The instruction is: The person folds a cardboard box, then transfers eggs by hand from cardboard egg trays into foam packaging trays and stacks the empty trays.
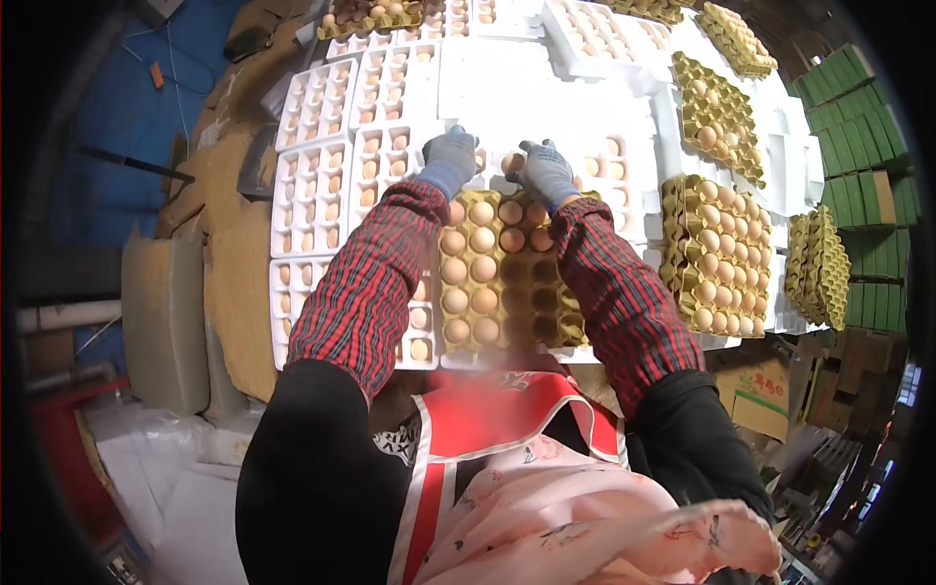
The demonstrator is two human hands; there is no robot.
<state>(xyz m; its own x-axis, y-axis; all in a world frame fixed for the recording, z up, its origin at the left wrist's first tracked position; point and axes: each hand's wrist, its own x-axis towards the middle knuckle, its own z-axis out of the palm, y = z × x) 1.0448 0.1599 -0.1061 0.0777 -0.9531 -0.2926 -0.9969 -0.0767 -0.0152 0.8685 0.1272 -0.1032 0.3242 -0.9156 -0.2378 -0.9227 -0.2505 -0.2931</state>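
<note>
My left hand, in a grey-blue glove, is closed at the far edge of a yellow egg tray, over white foam trays. A brown egg shows at its inner side, partly covered by the glove. My right hand, gloved alike, curls its fingers around another brown egg. Below my hands, the yellow tray has eggs filling its left columns, while several cups on its right side are bare. My right sleeve covers part of that tray.
White foam trays with eggs line the left side. Yellow trays of eggs stand at the right, with a leaning yellow tray stack beyond them. Green cartons are piled at the far right. A cardboard box sits below the table edge.
</note>
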